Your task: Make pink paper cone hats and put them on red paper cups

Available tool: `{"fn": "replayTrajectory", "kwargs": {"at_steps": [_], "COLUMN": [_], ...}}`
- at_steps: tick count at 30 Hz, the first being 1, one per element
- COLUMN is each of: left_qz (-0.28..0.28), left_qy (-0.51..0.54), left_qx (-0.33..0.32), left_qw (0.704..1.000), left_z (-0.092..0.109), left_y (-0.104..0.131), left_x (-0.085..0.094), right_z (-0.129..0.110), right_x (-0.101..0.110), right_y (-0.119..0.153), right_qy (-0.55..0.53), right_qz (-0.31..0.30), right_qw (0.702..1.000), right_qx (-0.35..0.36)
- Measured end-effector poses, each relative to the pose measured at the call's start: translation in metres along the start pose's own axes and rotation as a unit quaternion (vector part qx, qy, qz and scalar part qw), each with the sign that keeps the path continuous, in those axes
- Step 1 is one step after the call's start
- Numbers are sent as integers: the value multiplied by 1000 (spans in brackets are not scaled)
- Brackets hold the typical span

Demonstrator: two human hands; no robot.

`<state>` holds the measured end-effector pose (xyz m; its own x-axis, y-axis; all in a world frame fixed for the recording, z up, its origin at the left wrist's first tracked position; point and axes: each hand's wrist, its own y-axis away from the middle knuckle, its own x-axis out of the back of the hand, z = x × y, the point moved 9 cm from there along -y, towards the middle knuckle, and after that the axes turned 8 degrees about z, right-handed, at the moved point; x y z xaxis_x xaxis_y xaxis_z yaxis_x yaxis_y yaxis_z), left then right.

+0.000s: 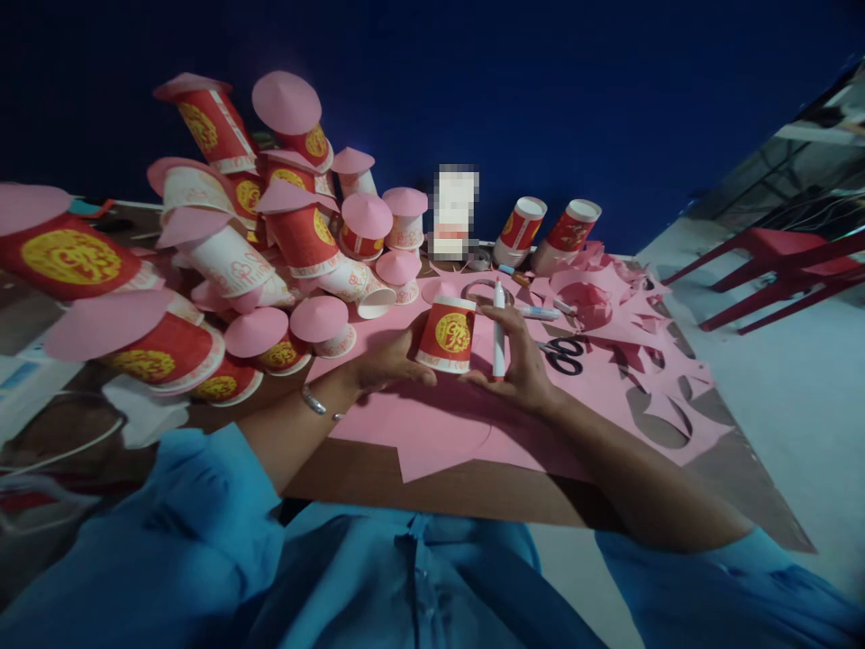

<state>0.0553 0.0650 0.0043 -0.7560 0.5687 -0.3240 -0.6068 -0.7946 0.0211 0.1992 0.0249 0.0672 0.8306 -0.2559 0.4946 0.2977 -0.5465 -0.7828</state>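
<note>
My left hand [393, 359] is closed round the side of a red paper cup [446, 335] with a yellow emblem, held upside down above pink paper. Between the thumb and fingers of my right hand [525, 365], a white marker [498, 332] with red ends stands upright, a little right of the cup. The right thumb reaches towards the cup's lower rim; I cannot tell whether it touches. Beneath both hands lies a large pink paper sheet [432, 424]. Black-handled scissors [566, 355] rest just right of my right hand.
Many paper cups with pink cone tops [297, 230] crowd the table's left side. Paper cup stacks [523, 230] stand at the back. Pink offcuts [649, 361] with round holes cover the right side. A pen [539, 313] and a tape roll [481, 290] lie behind my right hand.
</note>
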Motion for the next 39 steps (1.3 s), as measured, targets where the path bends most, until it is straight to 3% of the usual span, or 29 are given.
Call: {"fn": "replayTrajectory", "kwargs": {"at_steps": [5,10,13,21,30,35,39], "left_qz": [72,3,-28,23,-8,15,37], "left_qy": [-78,34,40,-64,-15,5,20], "left_qx": [-3,6,11,8,7,8,-18], "left_qw": [994,999,999,998,1000,1000,999], "left_z": [-5,2,4,-1,0,-1,5], "left_y": [-3,-2,0,0,1,0,-2], "left_x": [13,-4,-10,4,-3,3,9], "right_z": [-4,8,11,0,5,15,12], "right_x": [-4,-5,-5,-5,-4,0,-6], "right_y": [1,3,3,1,2,5,9], "right_qy": [37,-21,-30,24,-54,-64,-37], "right_qz": [-17,-22,-17,-21,-13,30,29], "right_qw": [999,999,999,999,998,997,999], "right_qx": [22,-24,-30,16,-9,-43,-25]}}
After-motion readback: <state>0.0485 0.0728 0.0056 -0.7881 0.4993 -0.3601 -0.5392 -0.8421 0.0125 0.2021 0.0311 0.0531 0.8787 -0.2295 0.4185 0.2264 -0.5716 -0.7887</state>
